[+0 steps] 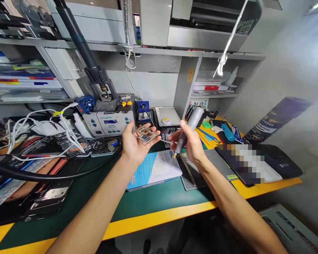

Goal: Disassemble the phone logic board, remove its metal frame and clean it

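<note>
On the upturned palm and fingers of my left hand [135, 144] rests a small phone circuit board [145, 135], tilted a little toward me. The thumb stays along its near left side. My right hand [192, 143] is wrapped round a grey cylindrical handheld tool [195, 119], whose small brass-coloured tip points down and toward the left. The tool is apart from the board. Below both hands lies a blue and white booklet [155, 169] on the green mat [164, 197]. A perforated metal plate [224, 164] lies under my right forearm.
A soldering or hot-air station [110, 121] stands behind my left hand. White cables [66, 132] and phone parts crowd the left side. A thick black hose [53, 176] crosses the mat. At right are a purple spray can [277, 120] and a teal tool [228, 131].
</note>
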{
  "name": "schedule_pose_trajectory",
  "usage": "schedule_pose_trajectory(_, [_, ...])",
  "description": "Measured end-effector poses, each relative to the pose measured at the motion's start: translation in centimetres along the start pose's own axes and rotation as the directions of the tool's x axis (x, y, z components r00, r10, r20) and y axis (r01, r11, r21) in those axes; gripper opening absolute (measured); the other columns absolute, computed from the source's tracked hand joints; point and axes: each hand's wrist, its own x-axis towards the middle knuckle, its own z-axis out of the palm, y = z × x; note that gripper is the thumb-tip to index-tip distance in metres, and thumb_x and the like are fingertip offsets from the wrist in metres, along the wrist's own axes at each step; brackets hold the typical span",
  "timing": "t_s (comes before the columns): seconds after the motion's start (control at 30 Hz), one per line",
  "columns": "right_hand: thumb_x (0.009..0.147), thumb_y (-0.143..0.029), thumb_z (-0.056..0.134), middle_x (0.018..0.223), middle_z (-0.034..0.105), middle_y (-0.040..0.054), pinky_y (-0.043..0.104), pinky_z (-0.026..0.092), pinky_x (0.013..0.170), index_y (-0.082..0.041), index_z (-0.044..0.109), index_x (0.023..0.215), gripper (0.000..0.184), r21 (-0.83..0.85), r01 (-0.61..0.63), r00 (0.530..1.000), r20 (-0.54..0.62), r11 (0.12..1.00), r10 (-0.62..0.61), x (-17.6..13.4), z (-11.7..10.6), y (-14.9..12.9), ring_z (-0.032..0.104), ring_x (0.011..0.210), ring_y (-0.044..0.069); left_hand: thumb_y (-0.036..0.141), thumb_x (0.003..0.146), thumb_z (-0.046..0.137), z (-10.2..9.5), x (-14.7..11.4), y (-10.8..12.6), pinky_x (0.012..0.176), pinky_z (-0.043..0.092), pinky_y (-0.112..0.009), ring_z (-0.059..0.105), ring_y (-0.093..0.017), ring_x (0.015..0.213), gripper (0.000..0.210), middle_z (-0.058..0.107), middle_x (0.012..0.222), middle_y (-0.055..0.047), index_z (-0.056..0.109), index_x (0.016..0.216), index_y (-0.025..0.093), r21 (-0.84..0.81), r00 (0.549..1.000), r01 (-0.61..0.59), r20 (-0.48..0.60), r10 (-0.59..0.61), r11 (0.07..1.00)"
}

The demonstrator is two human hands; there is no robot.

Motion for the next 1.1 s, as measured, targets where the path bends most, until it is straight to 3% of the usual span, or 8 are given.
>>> schedule_pose_trajectory(0.13, [0.088, -0.082, 0.047, 0.035, 0.043, -0.0046, 0.025, 0.03, 0.034, -0.017, 0.072, 0.071, 0.071, -0.084, 0.228, 0.961, -0.143, 0.97, -0.238, -1.2, -0.4, -0.5, 0.039, 0.03, 0.01, 0.053, 0.098, 0.039, -0.8, -0.1, 0.9, 0.055, 0.059, -0.039, 0.072, -0.028, 0.062, 0.056, 0.07, 0.069, -0.014, 0.07, 0.091, 0.007, 0.001, 0.996, 0.087, 0.028, -0.087, 0.996])
schedule_pose_trajectory(0.27, [0.09, -0.056, 0.07, 0.057, 0.066, -0.0024, 0.031, 0.048, 0.043, -0.026, 0.068, 0.112, 0.036, -0.197, 0.333, 0.94, -0.009, 0.922, -0.341, -3.9, 1.3, -0.4, 0.06, 0.042, 0.017, 0.056, 0.098, 0.038, -0.8, -0.7, 1.1, 0.051, 0.058, -0.037, 0.069, -0.025, 0.056, 0.062, 0.07, 0.066, -0.013, 0.073, 0.086, 0.006, 0.021, 0.994, 0.091, 0.051, -0.092, 0.996])
schedule_pose_trajectory(0.43, [0.098, -0.034, 0.066, 0.069, 0.069, -0.0008, 0.033, 0.054, 0.05, -0.036, 0.055, 0.123, 0.028, -0.087, 0.238, 0.961, 0.165, 0.967, -0.222, -5.7, 2.4, 1.1, 0.068, 0.054, 0.02, 0.062, 0.098, 0.04, -1.1, -0.7, 1.7, 0.05, 0.057, -0.033, 0.067, -0.022, 0.055, 0.067, 0.071, 0.066, -0.013, 0.076, 0.091, 0.006, 0.031, 0.991, 0.076, 0.105, -0.079, 0.997])
schedule_pose_trajectory(0.6, [0.093, -0.032, 0.071, 0.124, 0.068, 0.0093, 0.048, 0.061, 0.08, -0.044, 0.043, 0.135, 0.052, 0.148, 0.081, 0.918, 0.374, 0.986, -0.132, -5.8, 1.9, -0.3, 0.075, 0.101, 0.031, 0.067, 0.094, 0.048, -1.3, -0.8, 2.7, 0.055, 0.058, -0.032, 0.069, -0.022, 0.06, 0.066, 0.073, 0.072, -0.013, 0.076, 0.099, 0.008, 0.044, 0.989, 0.069, 0.127, -0.074, 0.997])
schedule_pose_trajectory(0.77, [0.077, -0.04, 0.084, 0.132, 0.059, 0.0073, 0.054, 0.062, 0.08, -0.046, 0.048, 0.135, 0.069, 0.266, -0.178, 0.868, 0.497, 0.947, 0.024, -5.1, 0.9, -3.1, 0.07, 0.114, 0.039, 0.07, 0.093, 0.049, -1.5, -0.3, 3.2, 0.055, 0.058, -0.031, 0.069, -0.02, 0.061, 0.066, 0.071, 0.072, -0.01, 0.074, 0.087, 0.009, 0.018, 0.992, 0.101, 0.078, -0.102, 0.995])
schedule_pose_trajectory(0.93, [0.093, -0.039, 0.067, 0.127, 0.059, 0.0089, 0.027, 0.053, 0.038, -0.053, 0.036, 0.15, 0.067, 0.149, -0.242, 0.881, 0.448, 0.959, 0.153, -5.1, 0.9, -2.1, 0.071, 0.07, 0.021, 0.067, 0.089, 0.056, -2.0, 0.2, 3.1, 0.059, 0.061, -0.034, 0.07, -0.022, 0.063, 0.06, 0.072, 0.071, -0.01, 0.075, 0.088, 0.01, -0.034, 0.988, 0.147, 0.055, -0.145, 0.989])
schedule_pose_trajectory(1.03, [0.093, -0.034, 0.071, 0.127, 0.061, 0.0097, 0.023, 0.05, 0.041, -0.055, 0.019, 0.158, 0.085, -0.032, -0.179, 0.909, 0.377, 0.983, 0.177, -6.0, 1.7, -0.8, 0.063, 0.06, 0.013, 0.064, 0.089, 0.056, -2.1, 0.1, 3.1, 0.057, 0.061, -0.033, 0.068, -0.02, 0.059, 0.058, 0.072, 0.069, -0.01, 0.076, 0.087, 0.01, -0.032, 0.987, 0.16, 0.039, -0.159, 0.987])
schedule_pose_trajectory(1.1, [0.093, -0.037, 0.073, 0.115, 0.066, 0.0082, 0.021, 0.046, 0.041, -0.048, 0.03, 0.156, 0.077, -0.071, -0.176, 0.919, 0.344, 0.982, 0.19, -6.5, 2.3, 0.0, 0.055, 0.053, 0.008, 0.063, 0.09, 0.054, -2.1, 0.0, 3.1, 0.056, 0.061, -0.032, 0.068, -0.02, 0.058, 0.057, 0.071, 0.067, -0.01, 0.076, 0.084, 0.01, -0.015, 0.989, 0.141, 0.053, -0.14, 0.99])
